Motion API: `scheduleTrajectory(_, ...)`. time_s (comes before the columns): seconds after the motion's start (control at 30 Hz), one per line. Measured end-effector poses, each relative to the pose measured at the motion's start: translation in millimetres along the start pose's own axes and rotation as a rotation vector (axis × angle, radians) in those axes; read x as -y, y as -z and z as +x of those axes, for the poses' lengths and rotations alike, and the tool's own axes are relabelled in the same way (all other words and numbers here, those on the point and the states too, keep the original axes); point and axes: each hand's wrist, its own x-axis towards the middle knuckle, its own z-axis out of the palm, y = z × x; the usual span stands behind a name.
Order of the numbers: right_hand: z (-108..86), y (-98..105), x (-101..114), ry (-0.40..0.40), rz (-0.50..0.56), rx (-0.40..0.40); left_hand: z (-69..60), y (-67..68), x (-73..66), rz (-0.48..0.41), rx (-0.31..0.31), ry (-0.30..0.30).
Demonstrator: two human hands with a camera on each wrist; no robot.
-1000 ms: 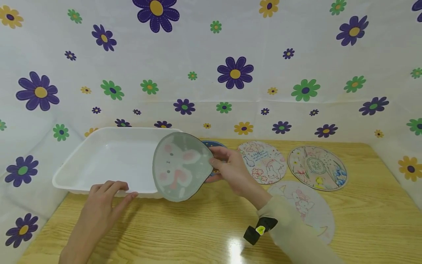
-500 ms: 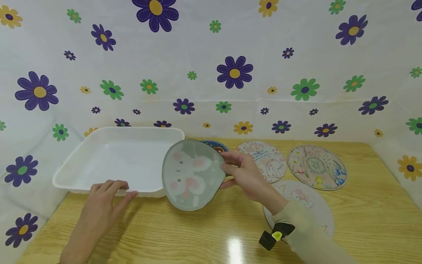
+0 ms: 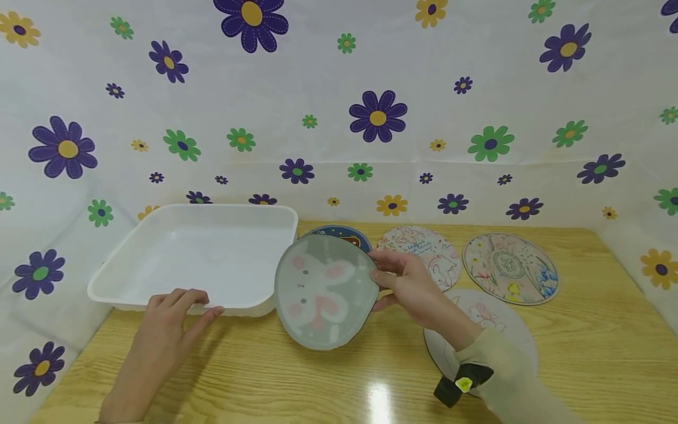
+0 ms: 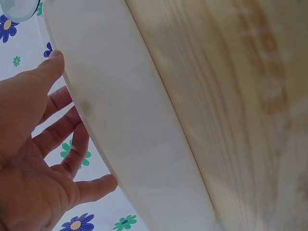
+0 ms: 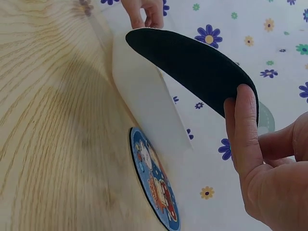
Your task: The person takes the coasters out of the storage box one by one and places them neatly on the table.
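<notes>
My right hand (image 3: 408, 285) pinches the edge of a grey mouse pad (image 3: 325, 294) printed with a white and pink rabbit. The pad hangs tilted above the table, just right of the white tray (image 3: 286, 215). From the right wrist view its black underside (image 5: 192, 62) shows, with fingers lying against it. My left hand (image 3: 169, 330) holds the tray's near rim, fingertips over the edge; in the left wrist view those fingertips are hidden behind the rim. Partly covered by the lifted pad, a blue round mouse pad (image 5: 154, 178) lies on the table beside the tray.
Several round mouse pads lie on the right of the wooden table (image 3: 328, 388): a white rabbit one (image 3: 418, 247), a floral one (image 3: 511, 268) and a pale one (image 3: 508, 347) partly under my right forearm. A flower-print cloth (image 3: 339, 88) stands behind.
My right hand has drawn the grey mouse pad right and toward me, away from over the tray's right end. More of the blue pad's top shows. The left hand stays at the rim.
</notes>
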Motion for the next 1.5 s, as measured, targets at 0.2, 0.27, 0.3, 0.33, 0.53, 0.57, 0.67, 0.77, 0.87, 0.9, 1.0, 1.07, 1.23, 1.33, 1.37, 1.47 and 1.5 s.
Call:
scheduleTrajectory(0.2, -4.2, 7.3, -4.6, -0.004, -0.017, 0.009, 0.1, -0.3, 0.0, -0.004, 0.009, 0.013)
scheduleTrajectory(0.27, -5.5, 9.4, -6.4, -0.006, -0.020, 0.011, 0.0, -0.1, 0.1, -0.002, 0.012, 0.016)
scheduleTrajectory(0.3, -6.0, 10.4, -7.3, -0.006, -0.020, 0.012, 0.1, -0.1, 0.1, -0.001, 0.012, 0.016)
scheduleTrajectory(0.33, -6.6, 11.4, -8.2, -0.008, -0.019, 0.011, 0.0, -0.1, 0.1, -0.001, 0.012, 0.016)
scheduleTrajectory(0.53, -10.7, 17.3, -13.6, -0.019, -0.027, 0.015, -0.6, 0.1, 0.0, 0.005, 0.010, 0.016)
scheduleTrajectory(0.57, -11.3, 18.2, -14.3, -0.020, -0.030, 0.018, -0.6, 0.1, -0.2, 0.004, 0.009, 0.016)
scheduleTrajectory(0.67, -12.8, 20.4, -15.8, -0.030, -0.039, 0.024, -0.7, -0.1, 0.0, 0.003, 0.006, 0.014)
scheduleTrajectory(0.77, -14.0, 22.6, -17.2, -0.050, -0.048, 0.028, -0.9, -0.4, 0.2, 0.002, 0.014, 0.023)
scheduleTrajectory(0.87, -15.4, 25.2, -19.2, -0.061, -0.069, 0.042, -1.1, 0.6, 0.3, 0.007, 0.036, 0.041)
scheduleTrajectory(0.9, -16.0, 26.2, -20.1, -0.063, -0.078, 0.048, -1.0, 0.7, 0.2, 0.008, 0.041, 0.044)
scheduleTrajectory(1.0, -18.2, 29.1, -22.6, -0.066, -0.102, 0.063, -0.5, 1.5, -0.3, 0.011, 0.053, 0.051)
scheduleTrajectory(1.07, -19.9, 30.9, -24.1, -0.076, -0.109, 0.064, -0.1, 1.9, -0.8, 0.012, 0.057, 0.053)
scheduleTrajectory(1.23, -22.9, 35.7, -28.1, -0.106, -0.132, 0.056, 0.4, 2.2, -1.6, 0.015, 0.060, 0.055)
scheduleTrajectory(1.33, -24.7, 38.7, -30.4, -0.119, -0.147, 0.054, 0.1, 2.0, -1.6, 0.010, 0.062, 0.054)
scheduleTrajectory(1.37, -25.2, 39.7, -31.3, -0.122, -0.151, 0.057, 0.0, 1.9, -1.6, 0.007, 0.063, 0.055)
scheduleTrajectory(1.47, -26.8, 42.4, -33.9, -0.137, -0.162, 0.058, -0.6, 1.5, -1.3, 0.001, 0.068, 0.061)
scheduleTrajectory(1.5, -27.1, 43.2, -34.9, -0.146, -0.169, 0.053, -0.7, 1.5, -1.3, 0.000, 0.069, 0.064)
